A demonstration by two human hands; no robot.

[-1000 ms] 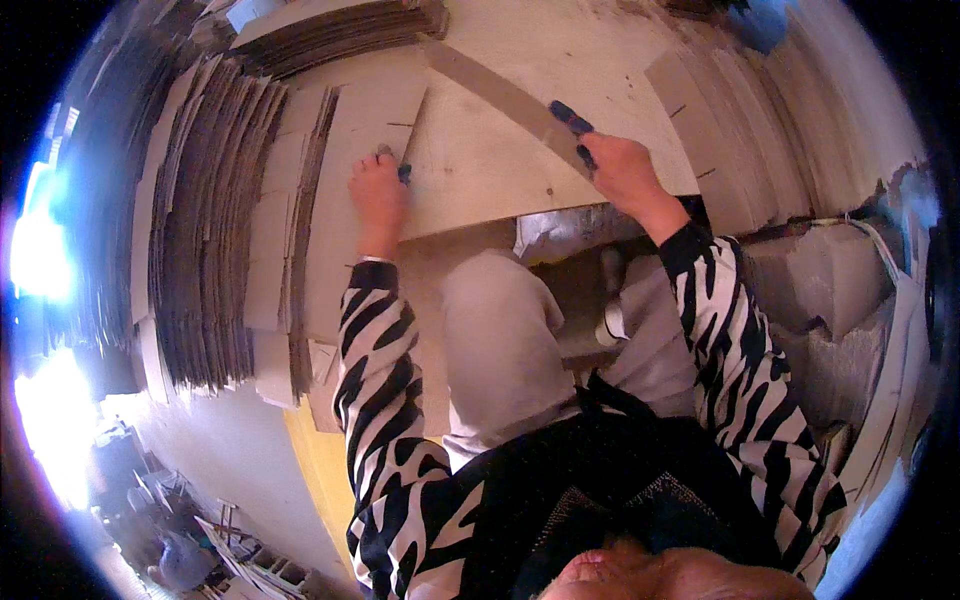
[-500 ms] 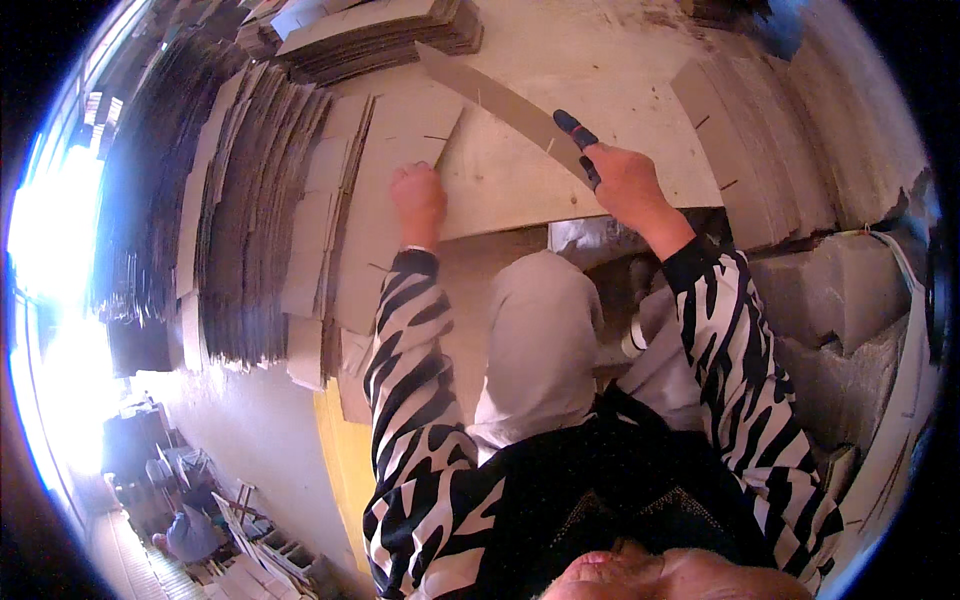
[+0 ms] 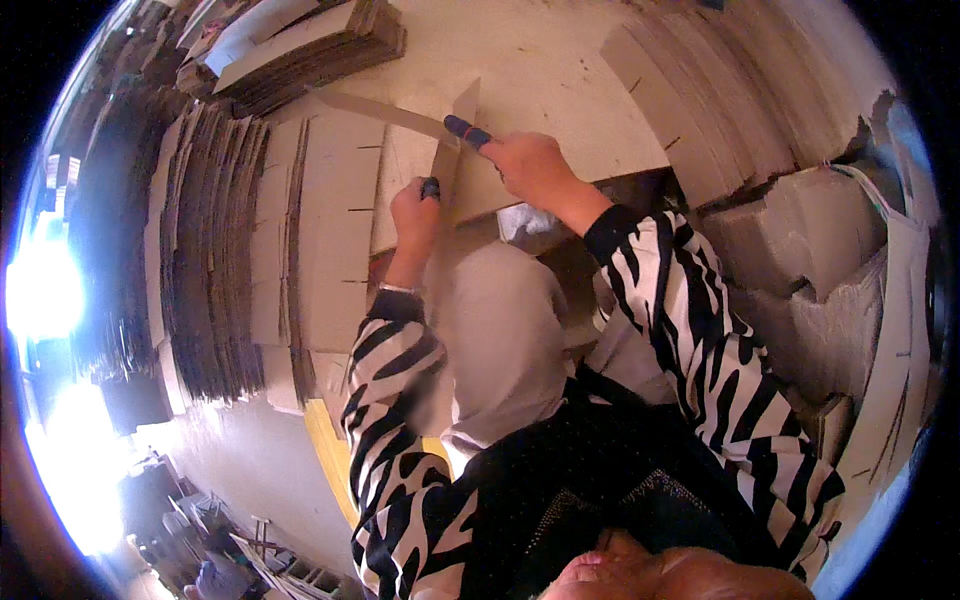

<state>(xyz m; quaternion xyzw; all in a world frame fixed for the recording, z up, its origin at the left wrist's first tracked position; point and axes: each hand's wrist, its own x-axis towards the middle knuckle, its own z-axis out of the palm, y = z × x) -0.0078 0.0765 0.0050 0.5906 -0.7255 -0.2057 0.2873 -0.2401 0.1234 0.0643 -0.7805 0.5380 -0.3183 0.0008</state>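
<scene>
My left hand is closed on a narrow cardboard strip, its dark-covered thumb against the strip. This strip stands nearly edge-on and runs from the board toward my knee. My right hand, with dark coverings on its fingers, grips a second cardboard strip that points to the far left. The two strips cross close to my right fingertips; whether they are slotted together I cannot tell. Both hands are over the near part of a pale wooden board. Flat slotted cardboard pieces lie just left of my left hand.
Tall rows of cardboard sheets stand along the left. A cardboard stack lies at the far left, and slotted cardboard pieces are piled on the right. Crumpled, torn cardboard is near my right arm.
My left hand has taken hold of a cardboard strip from the pieces at left. My right hand has brought its strip leftward, so the two strips now cross. The view has shifted.
</scene>
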